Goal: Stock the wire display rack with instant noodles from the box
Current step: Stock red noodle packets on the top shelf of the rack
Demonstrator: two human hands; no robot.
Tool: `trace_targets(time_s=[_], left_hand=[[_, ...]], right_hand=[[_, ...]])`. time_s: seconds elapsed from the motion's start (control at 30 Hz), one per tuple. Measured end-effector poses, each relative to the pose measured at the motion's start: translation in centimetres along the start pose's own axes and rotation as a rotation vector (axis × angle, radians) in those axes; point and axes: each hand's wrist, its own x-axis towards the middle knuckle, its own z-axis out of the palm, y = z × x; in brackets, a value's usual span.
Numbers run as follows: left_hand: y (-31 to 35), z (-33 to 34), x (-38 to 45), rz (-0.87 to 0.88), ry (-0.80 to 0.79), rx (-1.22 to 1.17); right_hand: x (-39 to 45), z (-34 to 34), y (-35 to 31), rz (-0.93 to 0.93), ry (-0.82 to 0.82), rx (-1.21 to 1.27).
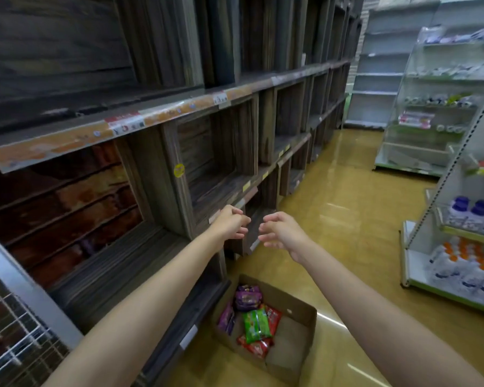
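Note:
A cardboard box (296, 356) lies on the floor below my arms. It holds several instant noodle packets: a purple one (248, 298), a green one (256, 325) and red ones (256, 347). The white wire rack (14, 347) shows at the bottom left corner. My left hand (232, 223) and my right hand (280, 231) are stretched out in front of me, close together, above and beyond the box. Both hold nothing and their fingers hang loosely curled.
Dark wooden shelving (213, 152) with bare compartments runs along the left. White shelves with bottles (464, 263) stand at the right. Glossy yellow floor (355, 196) lies between them.

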Motion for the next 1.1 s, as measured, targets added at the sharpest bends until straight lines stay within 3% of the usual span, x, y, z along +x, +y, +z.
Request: trace_targets(time_s=[0.2,0.43,0.67,0.93,1.1], left_hand=[[-2.3,1.4,4.6,-0.083,-0.074,0.069],[-5.5,2.7,15.4,-0.215,-0.13,0.048],[-10.8,3.3,25.5,-0.454,-0.152,-0.006],[-20.0,7.6,31.3,-0.602,-0.16,0.069],[-30.5,12.9,32.6,-0.716,-0.204,0.144]], right_hand=[[4.6,-0.4,3.3,0.101,-0.033,-0.035],[15.6,-1.2,6.2,0.22,-0.019,-0.074],[26.9,-0.3,9.3,0.397,-0.021,-0.022],[32.3,-0.7,19.3,0.626,-0.003,0.027],[34.1,-2.4,29.9,0.776,0.016,0.066]])
